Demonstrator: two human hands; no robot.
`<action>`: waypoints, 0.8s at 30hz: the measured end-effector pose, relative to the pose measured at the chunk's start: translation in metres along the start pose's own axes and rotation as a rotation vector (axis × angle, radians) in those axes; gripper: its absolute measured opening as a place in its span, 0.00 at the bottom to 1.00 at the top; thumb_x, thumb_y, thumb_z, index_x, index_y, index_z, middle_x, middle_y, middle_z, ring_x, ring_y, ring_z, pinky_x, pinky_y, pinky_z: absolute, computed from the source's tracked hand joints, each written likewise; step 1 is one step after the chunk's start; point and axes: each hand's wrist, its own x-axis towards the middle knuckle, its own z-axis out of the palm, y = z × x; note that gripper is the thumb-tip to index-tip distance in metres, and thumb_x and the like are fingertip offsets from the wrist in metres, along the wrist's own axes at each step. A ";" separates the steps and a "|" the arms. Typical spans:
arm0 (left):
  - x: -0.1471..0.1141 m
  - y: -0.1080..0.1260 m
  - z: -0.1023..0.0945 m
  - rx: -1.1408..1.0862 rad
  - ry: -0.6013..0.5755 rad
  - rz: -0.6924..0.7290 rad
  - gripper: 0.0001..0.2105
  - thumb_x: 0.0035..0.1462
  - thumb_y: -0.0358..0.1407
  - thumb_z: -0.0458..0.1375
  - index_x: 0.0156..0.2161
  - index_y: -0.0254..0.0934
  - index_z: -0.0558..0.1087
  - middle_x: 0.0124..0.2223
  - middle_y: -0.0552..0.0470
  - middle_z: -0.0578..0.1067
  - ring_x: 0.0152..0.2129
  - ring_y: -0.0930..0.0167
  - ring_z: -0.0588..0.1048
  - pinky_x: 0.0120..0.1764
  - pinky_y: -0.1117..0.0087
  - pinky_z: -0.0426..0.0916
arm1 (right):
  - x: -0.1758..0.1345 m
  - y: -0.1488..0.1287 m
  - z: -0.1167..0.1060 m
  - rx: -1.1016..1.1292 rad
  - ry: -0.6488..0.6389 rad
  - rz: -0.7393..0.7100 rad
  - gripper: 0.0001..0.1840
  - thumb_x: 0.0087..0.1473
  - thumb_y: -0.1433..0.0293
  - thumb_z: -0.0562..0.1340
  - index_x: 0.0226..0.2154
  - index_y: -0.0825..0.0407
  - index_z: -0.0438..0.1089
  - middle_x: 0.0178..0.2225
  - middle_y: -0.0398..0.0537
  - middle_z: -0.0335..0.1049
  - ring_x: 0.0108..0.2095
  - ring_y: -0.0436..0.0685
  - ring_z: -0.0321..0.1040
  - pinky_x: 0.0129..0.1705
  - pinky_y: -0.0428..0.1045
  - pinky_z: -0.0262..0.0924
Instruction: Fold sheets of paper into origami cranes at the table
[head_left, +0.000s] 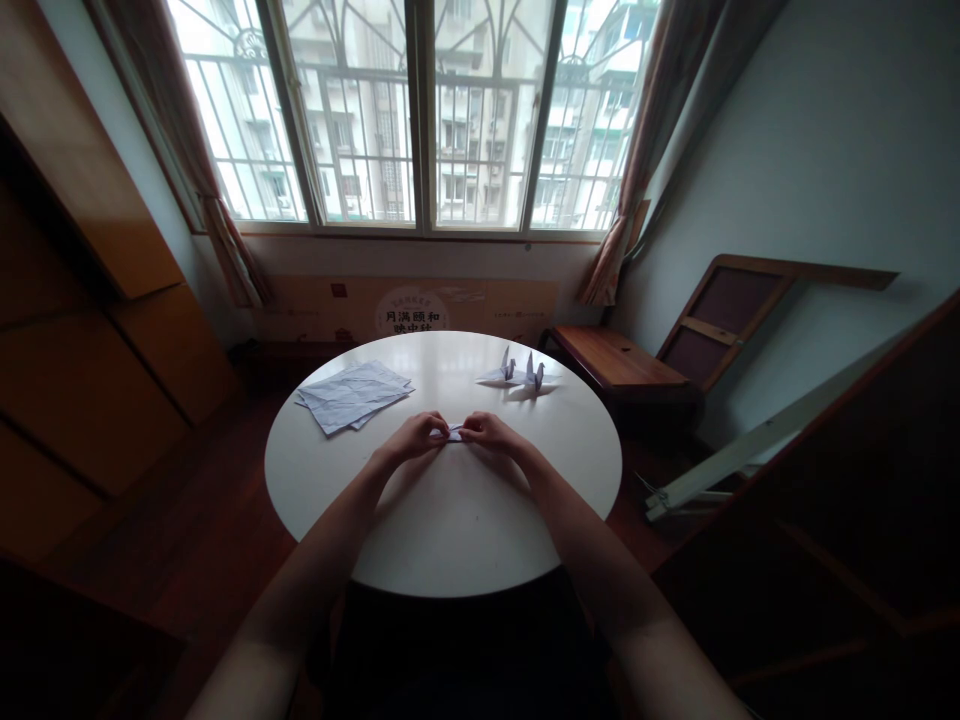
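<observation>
Between my two hands, low over the middle of the white round table (457,530), is a small piece of folded paper (455,434). My left hand (421,436) pinches its left side, and my right hand (486,432) grips the right side with thumb and fingers. Much of the paper is covered by my fingers, so its exact folds cannot be made out. Beyond my right hand stand two folded paper cranes (534,376), wings spread. Sheets of creased, pale paper (356,393) lie in a loose stack past my left hand.
A barred window (424,120) with curtains fills the far wall, above a printed cardboard panel (420,305). Right of the table is a wooden bench (619,357) with a framed panel (724,315) leaning nearby. Wooden cabinets (82,390) line the left.
</observation>
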 end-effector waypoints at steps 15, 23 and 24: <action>0.000 0.006 0.001 -0.055 0.000 0.040 0.06 0.53 0.37 0.62 0.33 0.39 0.80 0.38 0.49 0.79 0.33 0.69 0.76 0.40 0.71 0.69 | -0.001 -0.013 0.007 0.094 0.166 -0.199 0.05 0.51 0.68 0.66 0.31 0.53 0.77 0.33 0.49 0.70 0.33 0.53 0.68 0.37 0.48 0.62; 0.000 0.008 -0.002 -0.059 -0.006 0.057 0.05 0.53 0.36 0.62 0.34 0.39 0.80 0.37 0.50 0.79 0.32 0.70 0.76 0.37 0.73 0.68 | -0.001 -0.008 0.011 0.002 0.113 -0.186 0.08 0.47 0.65 0.70 0.30 0.52 0.78 0.33 0.49 0.73 0.34 0.54 0.69 0.39 0.48 0.61; 0.000 0.008 -0.003 -0.051 -0.006 0.049 0.06 0.53 0.36 0.62 0.34 0.39 0.80 0.37 0.51 0.79 0.31 0.70 0.76 0.37 0.73 0.68 | -0.001 -0.008 0.011 -0.021 0.117 -0.179 0.07 0.47 0.66 0.70 0.31 0.51 0.78 0.34 0.49 0.73 0.34 0.54 0.69 0.39 0.48 0.61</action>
